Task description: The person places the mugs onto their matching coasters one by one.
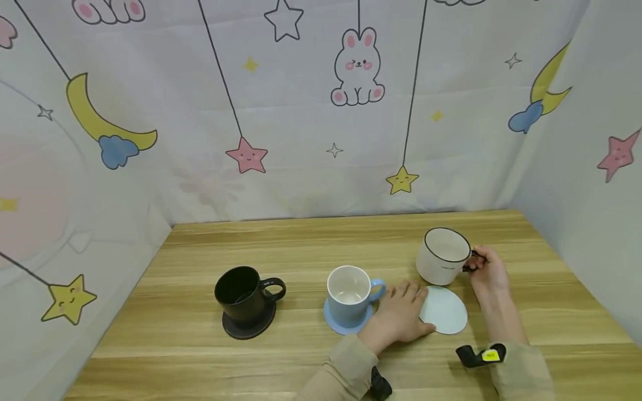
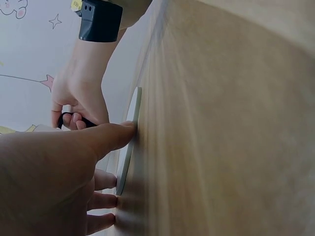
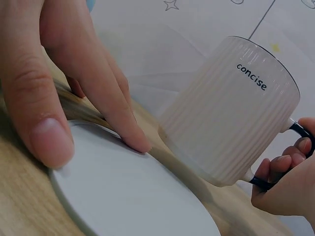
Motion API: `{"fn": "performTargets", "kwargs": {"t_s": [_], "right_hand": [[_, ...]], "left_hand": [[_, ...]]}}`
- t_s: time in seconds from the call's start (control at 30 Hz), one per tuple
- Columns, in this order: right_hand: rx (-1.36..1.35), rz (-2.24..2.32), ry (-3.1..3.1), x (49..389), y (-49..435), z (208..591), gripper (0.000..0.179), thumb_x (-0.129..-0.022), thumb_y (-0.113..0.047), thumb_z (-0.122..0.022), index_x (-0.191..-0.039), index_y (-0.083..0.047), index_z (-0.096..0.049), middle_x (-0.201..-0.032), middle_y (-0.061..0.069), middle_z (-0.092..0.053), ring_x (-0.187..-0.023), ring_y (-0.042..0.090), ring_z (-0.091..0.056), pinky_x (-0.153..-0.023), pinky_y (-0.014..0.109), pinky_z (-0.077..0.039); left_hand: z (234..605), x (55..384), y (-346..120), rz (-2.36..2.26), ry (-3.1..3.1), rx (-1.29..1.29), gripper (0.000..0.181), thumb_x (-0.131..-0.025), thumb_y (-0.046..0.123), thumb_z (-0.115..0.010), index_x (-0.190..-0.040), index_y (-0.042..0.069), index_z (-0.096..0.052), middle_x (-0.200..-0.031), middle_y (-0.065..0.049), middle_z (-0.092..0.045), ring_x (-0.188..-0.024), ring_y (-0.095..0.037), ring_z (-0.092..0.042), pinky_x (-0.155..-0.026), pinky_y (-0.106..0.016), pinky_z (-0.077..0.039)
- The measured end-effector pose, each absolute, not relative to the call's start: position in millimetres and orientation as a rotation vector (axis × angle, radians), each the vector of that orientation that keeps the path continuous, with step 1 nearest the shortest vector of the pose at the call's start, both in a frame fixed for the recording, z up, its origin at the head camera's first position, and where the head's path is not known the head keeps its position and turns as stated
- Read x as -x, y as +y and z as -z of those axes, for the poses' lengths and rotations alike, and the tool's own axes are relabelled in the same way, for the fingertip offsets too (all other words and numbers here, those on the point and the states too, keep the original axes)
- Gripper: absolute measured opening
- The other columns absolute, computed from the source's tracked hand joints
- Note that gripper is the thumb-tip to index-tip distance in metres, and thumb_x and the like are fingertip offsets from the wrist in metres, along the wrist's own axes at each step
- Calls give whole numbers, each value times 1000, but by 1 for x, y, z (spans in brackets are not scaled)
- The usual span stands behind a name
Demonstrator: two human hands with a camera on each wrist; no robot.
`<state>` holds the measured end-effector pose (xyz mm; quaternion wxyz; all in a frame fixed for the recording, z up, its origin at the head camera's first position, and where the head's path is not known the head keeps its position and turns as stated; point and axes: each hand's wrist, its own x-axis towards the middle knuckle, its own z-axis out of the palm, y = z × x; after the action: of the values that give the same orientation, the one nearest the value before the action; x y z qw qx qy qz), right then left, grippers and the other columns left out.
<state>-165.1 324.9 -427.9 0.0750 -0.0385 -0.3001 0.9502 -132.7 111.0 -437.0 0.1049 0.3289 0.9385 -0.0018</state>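
My right hand (image 1: 489, 273) grips the black handle of a white ribbed mug (image 3: 231, 113) with a dark rim and the word "concise". That mug is just behind a round white coaster (image 1: 443, 312); I cannot tell whether its base touches the table. My left hand (image 1: 398, 314) holds the coaster at its edge, thumb on the near side and fingers on the far side. Beside the left hand, a light blue mug (image 1: 346, 303) with a white inside stands on a blue coaster (image 1: 332, 324). Farther left, a black mug (image 1: 241, 301) sits on a black coaster (image 1: 246, 329).
Everything lies on a wood-grain table (image 1: 170, 340). A white cloth backdrop (image 1: 301, 111) printed with stars, moons and a rabbit rises behind it and along both sides. Black devices (image 1: 481, 355) are strapped at the wrists.
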Motion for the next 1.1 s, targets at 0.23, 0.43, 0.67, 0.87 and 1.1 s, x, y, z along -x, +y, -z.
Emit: {"fn": "performTargets", "kwargs": {"t_s": [0.23,0.43,0.67,0.87,1.1], "right_hand": [[83,-2840,-930,158,325,426,45,-101,-1,-31,-59,-6,-46,-55,0,-42,-59,14,-20,-61,22,-25],[65,-2811,-971,156,326,423,47,-102,-1,-31,-57,-6,-45,-54,0,-42,-57,14,-24,-63,22,-25],[86,-2833,-959,146,328,422,46,-101,-2,-32,-59,-7,-48,-54,-1,-43,-56,13,-24,-62,22,-26],[80,-2821,-1016,134,329,423,48,-102,-2,-28,-57,-7,-45,-57,0,-29,-62,15,-16,-62,24,-22],[121,-2798,-1070,121,329,422,46,-102,-3,-29,-59,-9,-45,-58,-1,-32,-61,14,-21,-64,23,-22]], "left_hand": [[438,135,110,-6,2783,-962,78,-90,68,-43,-154,29,-21,-161,8,-20,-150,-14,-18,-119,-38,-26],[437,137,109,-27,2784,-950,78,-90,67,-44,-154,28,-22,-161,7,-19,-150,-15,-18,-119,-39,-25],[436,135,109,-36,2768,-949,77,-91,66,-44,-154,29,-22,-161,7,-19,-150,-15,-17,-119,-38,-25],[437,134,109,-37,2768,-965,76,-91,66,-44,-153,29,-22,-161,6,-20,-150,-15,-18,-119,-39,-25],[434,132,110,-46,2750,-978,76,-91,65,-44,-153,27,-23,-161,5,-20,-150,-16,-18,-119,-39,-25]]}}
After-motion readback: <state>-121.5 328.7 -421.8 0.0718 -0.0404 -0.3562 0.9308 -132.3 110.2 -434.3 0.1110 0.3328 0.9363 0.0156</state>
